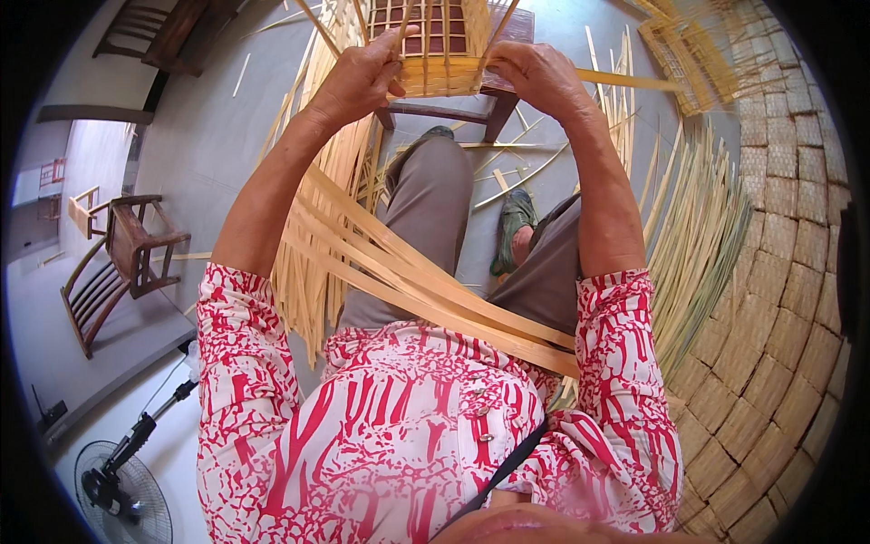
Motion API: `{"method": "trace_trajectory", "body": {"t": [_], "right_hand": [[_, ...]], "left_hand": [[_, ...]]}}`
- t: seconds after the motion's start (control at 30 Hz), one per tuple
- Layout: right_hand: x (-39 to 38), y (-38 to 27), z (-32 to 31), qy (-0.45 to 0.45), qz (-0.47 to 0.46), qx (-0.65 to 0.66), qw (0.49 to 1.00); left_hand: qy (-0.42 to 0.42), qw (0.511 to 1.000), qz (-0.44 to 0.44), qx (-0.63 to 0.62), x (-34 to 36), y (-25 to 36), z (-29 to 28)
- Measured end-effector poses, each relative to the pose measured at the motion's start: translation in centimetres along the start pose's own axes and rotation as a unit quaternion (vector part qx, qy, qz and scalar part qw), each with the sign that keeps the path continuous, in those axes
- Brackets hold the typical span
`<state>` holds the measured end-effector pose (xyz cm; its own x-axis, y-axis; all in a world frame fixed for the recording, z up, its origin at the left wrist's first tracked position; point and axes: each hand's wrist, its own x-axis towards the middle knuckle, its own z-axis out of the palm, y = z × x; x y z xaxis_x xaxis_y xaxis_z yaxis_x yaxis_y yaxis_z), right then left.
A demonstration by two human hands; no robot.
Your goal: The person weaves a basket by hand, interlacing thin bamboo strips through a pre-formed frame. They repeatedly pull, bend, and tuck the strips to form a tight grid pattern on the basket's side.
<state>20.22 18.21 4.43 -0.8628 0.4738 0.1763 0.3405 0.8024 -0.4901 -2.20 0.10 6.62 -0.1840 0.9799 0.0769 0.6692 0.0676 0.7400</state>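
One woven basket (437, 89) is located at the top centre of the frame, an open lattice with several upright stakes, carried on one dark wooden desk (515, 25). From where I stand, two hands are at work on it. The left hand (362, 77) is at the basket's left edge: fingers bent, thumb and forefinger closed about the corner, with the basket held between them. The right hand (535, 77) is at the basket's right end: fingers curled in, thumb tucked, closed on one yellow strip (634, 81), whose free length extends to the right. A second woven piece (689, 59), also one in number, is positioned at the upper right. Across the lap, centre of the frame, lies one group of pale flat strips (408, 286); I count at least three, and overlap prevents an exact figure. One bundle of pale strips (304, 272) lies left of the legs; one bundle of greenish strips (702, 236) lies at the right, each too dense to count. Woven blocks (779, 335) in many rows occupy the right edge. Two green shoes (517, 222) are visible on the floor (213, 136), one partly covered by the trouser leg. At the left stands one dark chair (127, 249), with one lighter chair (83, 216) behind. One fan (122, 494) is at the lower left.
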Motion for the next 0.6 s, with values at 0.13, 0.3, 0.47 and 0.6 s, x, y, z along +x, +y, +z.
{"method": "trace_trajectory", "body": {"t": [0.13,0.3,0.47,0.6], "right_hand": [[0.0,-0.5,-0.1,0.015,-0.007,0.0,1.0],[0.0,-0.9,-0.2,0.008,-0.01,-0.005,1.0],[-0.2,-0.5,-0.5,-0.024,-0.002,0.034,0.999],[-0.4,-1.3,-1.7,-0.036,0.002,-0.025,0.999]], "left_hand": [[0.007,1.0,0.028,-0.004,-0.2,-0.5,-0.1],[0.066,0.997,0.04,0.015,-0.4,0.0,0.3],[0.196,0.974,0.11,0.035,-2.4,2.8,-1.1],[0.122,0.978,-0.05,-0.163,-7.4,4.5,-2.7]]}}
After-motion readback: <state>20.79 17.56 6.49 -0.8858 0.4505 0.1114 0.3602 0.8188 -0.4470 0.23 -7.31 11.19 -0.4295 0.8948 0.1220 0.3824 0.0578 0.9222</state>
